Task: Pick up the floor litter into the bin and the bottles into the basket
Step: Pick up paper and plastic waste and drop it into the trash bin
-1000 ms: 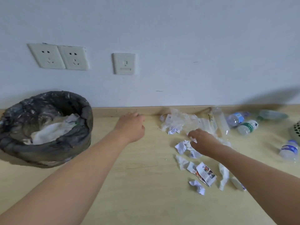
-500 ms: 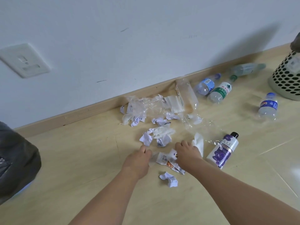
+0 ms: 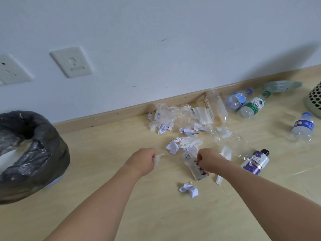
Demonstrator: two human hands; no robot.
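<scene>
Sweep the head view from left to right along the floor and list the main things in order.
Round bin lined with a black plastic bag → left hand pinching a small white scrap → right hand gripping a printed paper wrapper → purple-labelled bottle with black cap → clear water bottle with blue label → perforated pale green basket.

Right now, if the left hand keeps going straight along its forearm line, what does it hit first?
Probably the crumpled white paper just beyond the left hand, which already pinches a small white scrap. Past that comes the clear plastic wrap by the baseboard. Depth is uncertain.
</scene>
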